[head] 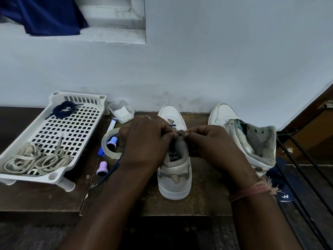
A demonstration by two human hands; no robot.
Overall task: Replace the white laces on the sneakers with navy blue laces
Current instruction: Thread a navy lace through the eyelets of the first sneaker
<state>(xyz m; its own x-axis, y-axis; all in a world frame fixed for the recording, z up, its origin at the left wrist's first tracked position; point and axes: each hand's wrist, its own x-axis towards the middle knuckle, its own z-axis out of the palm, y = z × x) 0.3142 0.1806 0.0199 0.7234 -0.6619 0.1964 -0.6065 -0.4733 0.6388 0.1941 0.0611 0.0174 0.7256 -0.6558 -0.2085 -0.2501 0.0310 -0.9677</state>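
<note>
Both hands, left hand [144,141] and right hand [207,143], pinch the navy lace [115,166] at the near sneaker [175,181] tongue; the lace tail trails leftward, nearer the left hand.

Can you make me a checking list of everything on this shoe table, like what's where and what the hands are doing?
Surface: dark wooden table, worn, set against a pale wall.
Job's things: one sneaker being laced with a navy lace that trails off to its left; second sneaker beside it, no lace seen. Spare navy lace and old white laces lie in the white tray.
Clutter: tape roll, two purple caps, marker, small clear tub.
Hands: left hand and right hand pinch at the sneaker's tongue.
Cables: nothing seen.
Surroundings: blue cloth hanging at upper left; dark metal bars at right.
</note>
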